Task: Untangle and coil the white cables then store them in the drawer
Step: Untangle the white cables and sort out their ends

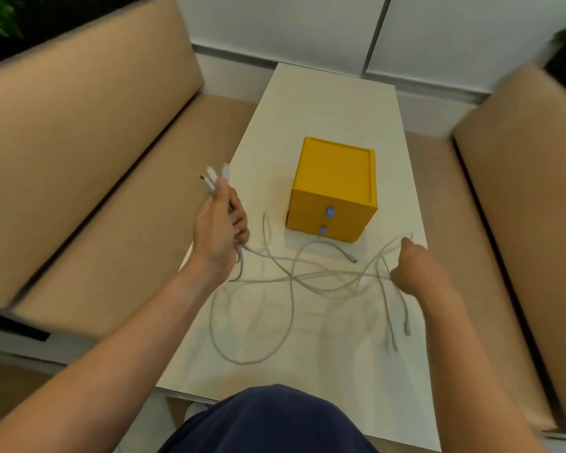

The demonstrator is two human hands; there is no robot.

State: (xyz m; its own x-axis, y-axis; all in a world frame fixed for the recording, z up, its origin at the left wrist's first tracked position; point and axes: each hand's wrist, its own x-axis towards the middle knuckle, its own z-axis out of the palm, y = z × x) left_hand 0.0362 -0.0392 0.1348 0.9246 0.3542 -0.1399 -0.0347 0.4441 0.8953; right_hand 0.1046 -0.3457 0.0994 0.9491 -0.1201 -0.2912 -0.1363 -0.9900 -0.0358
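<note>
Several white cables (294, 279) lie tangled in loops across the white table (334, 103). My left hand (219, 227) grips a bunch of them at the table's left edge, with their plug ends sticking up above my fingers. My right hand (415, 269) is curled round cable strands at the right side of the tangle, and some ends hang below it. A yellow two-drawer box (335, 178) with small blue handles stands behind the cables. Both drawers look closed.
Tan sofa benches flank the table: one on the left (89, 152), one on the right (520, 197). A white wall panel (438, 31) stands behind the table. My dark blue knee (272, 423) is at the near edge.
</note>
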